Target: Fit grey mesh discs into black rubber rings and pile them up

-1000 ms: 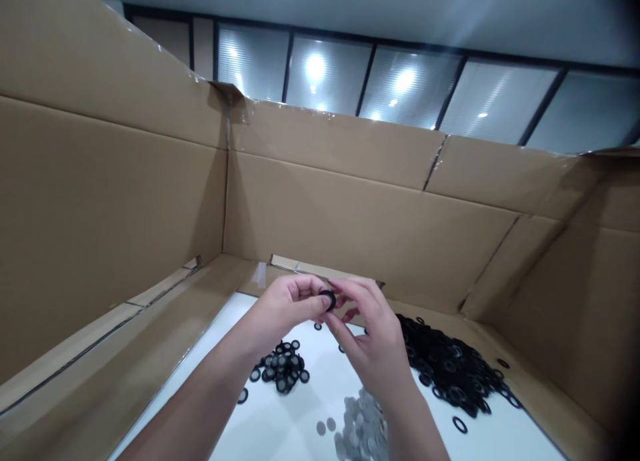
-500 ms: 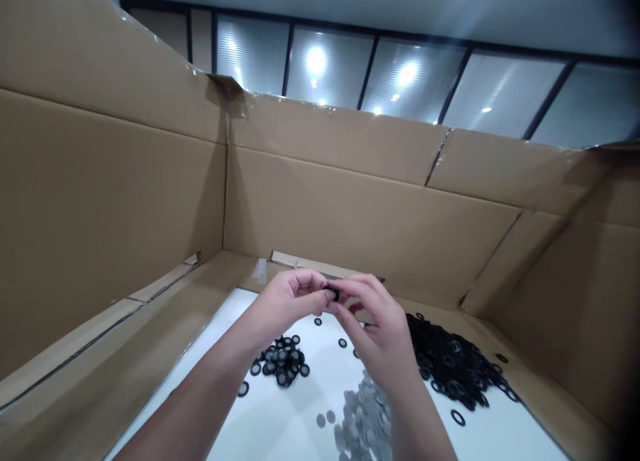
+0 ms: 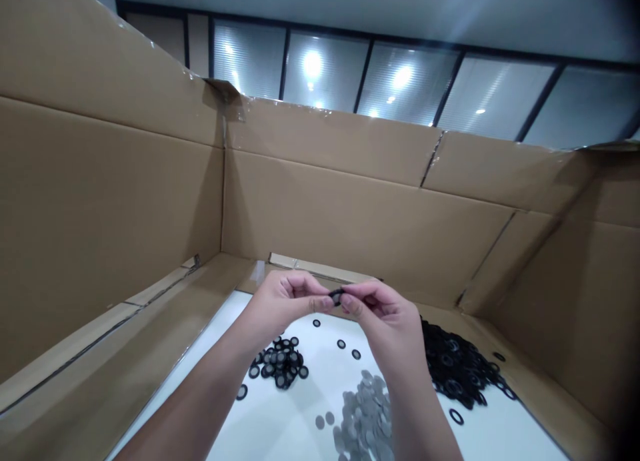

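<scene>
Between both hands, above the white board, is a small black ring with a grey disc in its middle (image 3: 337,297). My left hand (image 3: 293,297) pinches its left edge with thumb and forefinger. The thumb and fingers of my right hand (image 3: 383,311) close on its right edge. Below the left hand lies a pile of black rings with grey centres (image 3: 280,362). Loose grey discs (image 3: 365,417) are heaped beside the right forearm. A large heap of black rings (image 3: 463,364) lies to the right of the right hand, partly hidden by it.
Tall cardboard walls (image 3: 325,214) enclose the white board (image 3: 280,427) at the left, back and right. Several single ringed discs (image 3: 341,344) lie apart near the board's middle. One open black ring (image 3: 456,417) sits in front of the big heap. Glass panels (image 3: 325,67) stand beyond.
The hands have drawn slightly apart, the right one shifting right. The ringed piece has turned, so its grey centre now shows between the fingertips.
</scene>
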A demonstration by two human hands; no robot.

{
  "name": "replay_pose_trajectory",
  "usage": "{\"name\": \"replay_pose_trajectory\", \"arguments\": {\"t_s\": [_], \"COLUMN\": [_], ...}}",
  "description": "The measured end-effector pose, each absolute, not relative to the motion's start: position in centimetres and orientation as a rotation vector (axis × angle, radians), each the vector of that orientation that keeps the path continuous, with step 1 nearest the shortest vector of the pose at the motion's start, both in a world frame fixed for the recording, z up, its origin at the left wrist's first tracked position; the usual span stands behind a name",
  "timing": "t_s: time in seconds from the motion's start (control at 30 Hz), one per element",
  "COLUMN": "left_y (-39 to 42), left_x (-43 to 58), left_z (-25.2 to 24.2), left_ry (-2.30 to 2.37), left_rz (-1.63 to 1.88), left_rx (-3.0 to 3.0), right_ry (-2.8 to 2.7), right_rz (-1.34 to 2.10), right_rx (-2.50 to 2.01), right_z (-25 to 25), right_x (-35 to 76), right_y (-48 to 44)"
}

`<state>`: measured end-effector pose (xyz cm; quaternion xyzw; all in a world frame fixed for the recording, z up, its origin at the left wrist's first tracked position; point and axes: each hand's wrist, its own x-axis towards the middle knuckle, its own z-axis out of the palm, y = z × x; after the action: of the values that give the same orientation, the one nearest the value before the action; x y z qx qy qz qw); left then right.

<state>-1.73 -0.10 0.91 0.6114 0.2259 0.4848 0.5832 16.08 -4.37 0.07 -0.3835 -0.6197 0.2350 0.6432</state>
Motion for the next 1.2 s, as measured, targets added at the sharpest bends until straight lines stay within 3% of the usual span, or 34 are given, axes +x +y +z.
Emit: {"name": "replay_pose_trajectory", "arguments": {"t_s": [0.4,0.6,1.2], "left_y": [-0.5,0.0,0.4], "left_x": [-1.1,-1.5,-1.4], "left_z": [1.0,0.6,0.1], "left_ry": [0.461,0.414,0.392], "left_rz": [1.104,1.074,1.017], "left_rx": [1.450,1.482,1.421], "right_ry": [-1.327,-1.677,-1.836], "right_rz": [0.689,0.425,-0.120], "right_rx": [-0.781,-0.810,-0.875], "right_z": [-0.3,0.0,0.3], "right_x": [15.8,16.1,16.0], "right_y": [-3.8,-4.5,-4.6]}}
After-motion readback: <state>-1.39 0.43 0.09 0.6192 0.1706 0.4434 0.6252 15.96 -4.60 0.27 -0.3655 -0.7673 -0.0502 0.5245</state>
